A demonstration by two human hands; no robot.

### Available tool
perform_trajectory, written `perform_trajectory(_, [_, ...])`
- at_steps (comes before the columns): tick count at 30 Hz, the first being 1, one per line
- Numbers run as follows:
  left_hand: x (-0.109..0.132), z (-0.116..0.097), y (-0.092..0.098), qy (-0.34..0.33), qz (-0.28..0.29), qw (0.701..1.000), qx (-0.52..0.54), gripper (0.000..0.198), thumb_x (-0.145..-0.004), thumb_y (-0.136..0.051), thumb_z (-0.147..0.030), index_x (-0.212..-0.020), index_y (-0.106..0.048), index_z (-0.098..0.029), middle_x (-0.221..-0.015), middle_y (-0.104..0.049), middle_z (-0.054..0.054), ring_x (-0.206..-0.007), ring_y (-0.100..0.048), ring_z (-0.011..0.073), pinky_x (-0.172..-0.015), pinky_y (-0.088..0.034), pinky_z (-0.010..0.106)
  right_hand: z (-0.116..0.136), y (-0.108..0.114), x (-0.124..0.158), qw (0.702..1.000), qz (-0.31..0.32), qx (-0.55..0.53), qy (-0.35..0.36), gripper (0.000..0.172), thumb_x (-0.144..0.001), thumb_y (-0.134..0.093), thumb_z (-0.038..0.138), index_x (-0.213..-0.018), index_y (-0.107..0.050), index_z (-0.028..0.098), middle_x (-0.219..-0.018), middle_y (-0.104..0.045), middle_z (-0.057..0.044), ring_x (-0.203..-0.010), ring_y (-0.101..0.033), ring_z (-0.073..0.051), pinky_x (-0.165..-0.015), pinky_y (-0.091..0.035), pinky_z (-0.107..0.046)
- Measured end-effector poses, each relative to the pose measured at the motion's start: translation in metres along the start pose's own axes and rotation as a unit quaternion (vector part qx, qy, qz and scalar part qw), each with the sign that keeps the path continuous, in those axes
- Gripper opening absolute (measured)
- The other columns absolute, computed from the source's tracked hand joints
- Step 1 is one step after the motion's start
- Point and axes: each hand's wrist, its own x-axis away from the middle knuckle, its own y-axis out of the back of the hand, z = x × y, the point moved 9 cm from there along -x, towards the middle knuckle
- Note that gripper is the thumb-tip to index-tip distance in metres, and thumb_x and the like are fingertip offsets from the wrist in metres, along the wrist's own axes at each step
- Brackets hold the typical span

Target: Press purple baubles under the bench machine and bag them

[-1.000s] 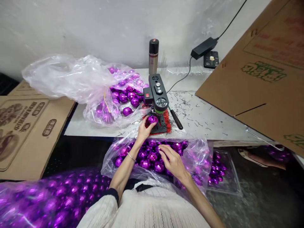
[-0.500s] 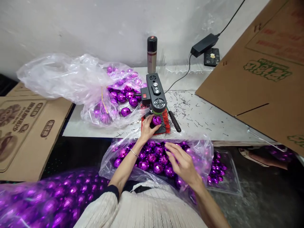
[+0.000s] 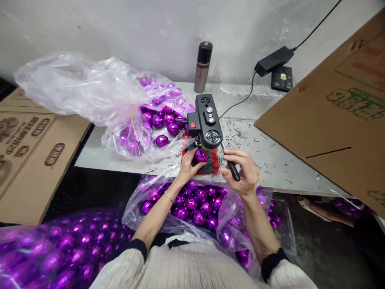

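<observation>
Head view: we look down at a pale table (image 3: 99, 154).
Purple ball (image 3: 201, 155): one in hand, shiny, round, faceted like a mirror ball, over the black base (image 3: 206, 169) and just below the press head; we cannot tell whether they touch.
Left hand (image 3: 187, 168): fingers and thumb curled partway round the purple ball, holding it.
Right hand (image 3: 243, 170): half curled about the black handle (image 3: 233, 170), thumb spread apart; we cannot tell whether it grips.
Press (image 3: 208, 122): one, dark, two round grilles on top.
Clear bags (image 3: 81, 92): three we can make out, holding other balls (image 3: 191, 203) too many to count.
Bottle (image 3: 203, 66): one, black-capped, standing behind the press.
Cardboard (image 3: 300, 132): one piece each side.
</observation>
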Motion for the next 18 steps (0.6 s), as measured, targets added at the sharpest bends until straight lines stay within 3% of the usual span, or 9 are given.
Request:
perform_trajectory(2, [0.001,-0.001,0.000,-0.007,-0.001,1.000,0.002,0.070,-0.090,-0.079,-0.058,-0.145,-0.060,-0.019,-0.135,-0.073,0.017,-0.128,-0.070,0.0338,-0.112,-0.055,0.054,0.001,-0.005,-0.001,1.000,-0.028,-0.005,0.003,0.016,-0.101,-0.065,0.037,-0.105,-0.065,0.022,-0.096,-0.076,-0.007,-0.089,-0.076,-0.020,-0.069,-0.064,-0.032])
perform_trajectory(3, [0.001,-0.001,0.000,-0.010,-0.002,1.000,0.001,0.070,-0.090,-0.079,-0.058,-0.146,-0.059,-0.020,-0.136,-0.073,0.017,-0.129,-0.070,0.0337,-0.113,-0.054,0.054,0.002,-0.009,0.000,0.999,-0.033,-0.006,0.004,0.016,-0.103,-0.061,0.036,-0.096,-0.063,0.022,-0.088,-0.074,-0.005,-0.081,-0.074,-0.017,-0.065,-0.060,-0.030])
perform_trajectory(6, [0.004,-0.001,0.000,-0.014,-0.006,1.000,-0.007,0.069,-0.091,-0.079,-0.056,-0.146,-0.058,-0.019,-0.137,-0.073,0.017,-0.129,-0.070,0.0334,-0.114,-0.053,0.054,0.000,-0.018,0.005,0.998,-0.060,-0.008,-0.009,0.033,-0.108,-0.047,0.030,-0.077,-0.053,0.023,-0.072,-0.064,0.000,-0.062,-0.061,-0.012,-0.055,-0.047,-0.027])
perform_trajectory(10, [0.006,-0.001,-0.002,-0.016,-0.006,1.000,-0.011,0.067,-0.092,-0.078,-0.053,-0.146,-0.058,-0.019,-0.136,-0.073,0.017,-0.129,-0.070,0.0327,-0.113,-0.053,0.052,-0.009,-0.026,0.024,0.994,-0.101,-0.021,-0.035,0.038,-0.109,-0.042,0.030,-0.072,-0.049,0.023,-0.071,-0.060,0.000,-0.059,-0.053,-0.012,-0.055,-0.040,-0.030])
perform_trajectory(18, [0.007,0.000,-0.004,0.007,-0.002,1.000,-0.012,0.065,-0.092,-0.079,-0.053,-0.145,-0.059,-0.021,-0.134,-0.074,0.016,-0.128,-0.070,0.0331,-0.112,-0.053,0.053,-0.021,-0.034,0.051,0.985,-0.162,0.000,-0.056,0.040,-0.110,-0.037,0.036,-0.072,-0.048,0.026,-0.067,-0.055,0.001,-0.056,-0.050,-0.016,-0.065,-0.045,-0.038])
